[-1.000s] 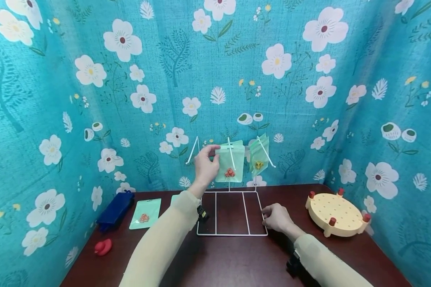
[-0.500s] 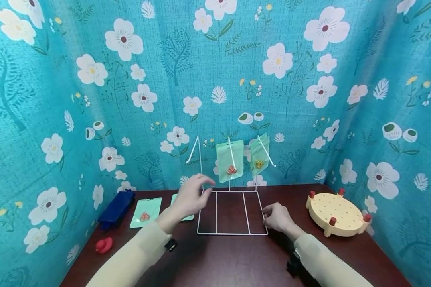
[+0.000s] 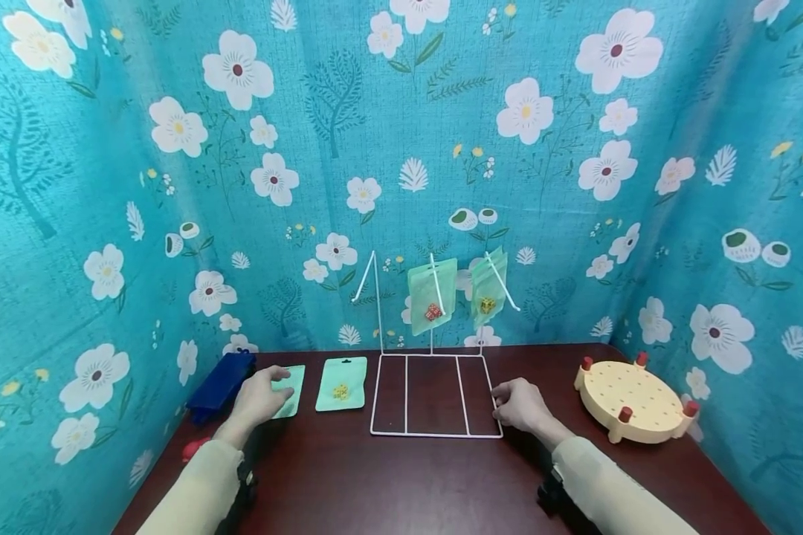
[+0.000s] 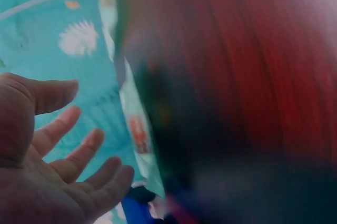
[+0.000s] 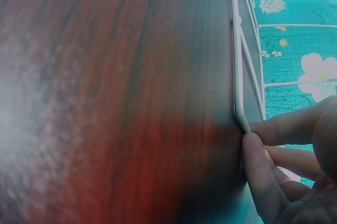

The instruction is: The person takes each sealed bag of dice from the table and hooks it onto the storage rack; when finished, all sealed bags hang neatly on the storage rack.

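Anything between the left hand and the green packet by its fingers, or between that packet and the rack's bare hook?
Nothing visible between the left hand and the left packet. Toward the bare hook, the yellow-dice packet lies flat on the table in between, but looks low enough to pass over.

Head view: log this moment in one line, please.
left hand: above left green packet, holding nothing | right hand: pinching white rack base | hanging packets: middle hook, right hook | yellow-dice packet: on table
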Action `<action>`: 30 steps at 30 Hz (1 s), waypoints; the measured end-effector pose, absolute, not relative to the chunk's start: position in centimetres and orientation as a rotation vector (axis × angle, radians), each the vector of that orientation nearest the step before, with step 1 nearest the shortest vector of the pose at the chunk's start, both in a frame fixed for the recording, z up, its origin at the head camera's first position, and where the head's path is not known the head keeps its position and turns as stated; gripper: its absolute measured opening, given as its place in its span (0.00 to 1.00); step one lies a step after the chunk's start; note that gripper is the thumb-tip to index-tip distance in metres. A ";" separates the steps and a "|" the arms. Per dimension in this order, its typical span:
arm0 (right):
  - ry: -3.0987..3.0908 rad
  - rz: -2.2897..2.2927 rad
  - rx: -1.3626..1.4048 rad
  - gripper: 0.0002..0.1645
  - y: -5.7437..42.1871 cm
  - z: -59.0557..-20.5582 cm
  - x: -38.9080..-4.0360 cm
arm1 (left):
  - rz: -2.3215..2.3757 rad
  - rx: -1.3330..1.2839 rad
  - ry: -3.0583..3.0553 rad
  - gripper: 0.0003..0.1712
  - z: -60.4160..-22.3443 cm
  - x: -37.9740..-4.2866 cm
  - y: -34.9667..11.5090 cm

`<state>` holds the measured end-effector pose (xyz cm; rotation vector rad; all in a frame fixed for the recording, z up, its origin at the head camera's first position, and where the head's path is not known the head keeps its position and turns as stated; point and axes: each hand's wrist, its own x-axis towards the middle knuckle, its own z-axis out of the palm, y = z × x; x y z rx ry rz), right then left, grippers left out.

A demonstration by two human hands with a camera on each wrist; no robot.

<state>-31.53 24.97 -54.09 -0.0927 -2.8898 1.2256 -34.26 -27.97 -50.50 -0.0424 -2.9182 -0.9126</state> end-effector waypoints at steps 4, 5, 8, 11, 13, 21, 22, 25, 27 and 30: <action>-2.891 1.246 -0.091 0.25 25.0 -54.0 -31.4 | -0.806 -0.015 -2.981 0.23 -51.1 -35.1 -29.1; -2.889 1.254 -0.097 0.25 25.0 -54.0 -31.3 | -0.771 -0.020 -2.997 0.23 -51.2 -35.3 -29.3; -2.889 1.259 -0.102 0.25 24.9 -54.0 -31.2 | -0.690 -0.020 -3.042 0.22 -51.6 -35.8 -29.3; -2.888 1.266 -0.101 0.24 24.9 -54.0 -31.2 | -0.626 -0.004 -3.083 0.22 -51.8 -36.0 -29.1; -2.888 1.265 -0.104 0.24 24.9 -54.1 -31.2 | -0.606 0.003 -3.102 0.22 -51.9 -36.0 -28.9; -2.888 1.247 -0.110 0.25 25.0 -54.1 -31.4 | -0.564 0.053 -3.088 0.32 -51.0 -35.7 -28.4; -2.888 1.248 -0.112 0.25 25.0 -54.2 -31.4 | -0.574 0.070 -3.079 0.33 -50.8 -35.6 -28.4; -2.890 1.245 -0.111 0.24 25.0 -54.2 -31.4 | -0.638 0.128 -3.059 0.35 -50.2 -35.5 -28.7; -2.891 1.248 -0.123 0.24 25.0 -54.2 -31.4 | -0.674 0.149 -3.052 0.36 -49.7 -35.4 -29.0; -2.896 1.241 -0.120 0.24 25.0 -54.3 -31.4 | -0.694 0.141 -3.035 0.33 -49.2 -35.2 -29.4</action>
